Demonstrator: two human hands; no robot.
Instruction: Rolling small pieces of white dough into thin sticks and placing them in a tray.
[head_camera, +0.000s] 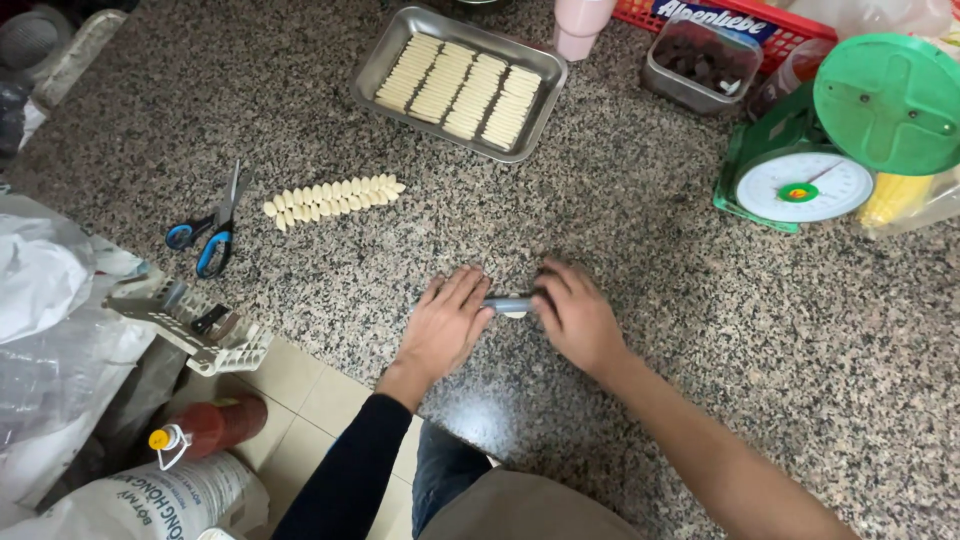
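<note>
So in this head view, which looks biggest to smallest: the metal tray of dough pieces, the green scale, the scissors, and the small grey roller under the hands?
1. Green scale, though nearness may flatter it
2. Metal tray, close behind
3. Scissors
4. Grey roller, partly hidden by both hands

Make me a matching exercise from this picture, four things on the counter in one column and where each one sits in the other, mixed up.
Things:
1. scissors
2. metal tray of dough pieces
3. green scale
4. grey tool

Places:
A. far right edge of the counter
B. between the left hand and right hand
C. top middle of the counter
D. left, beside a loose row of dough pieces

Pairs: 1-D, 2-C, 3-A, 4-B
</note>
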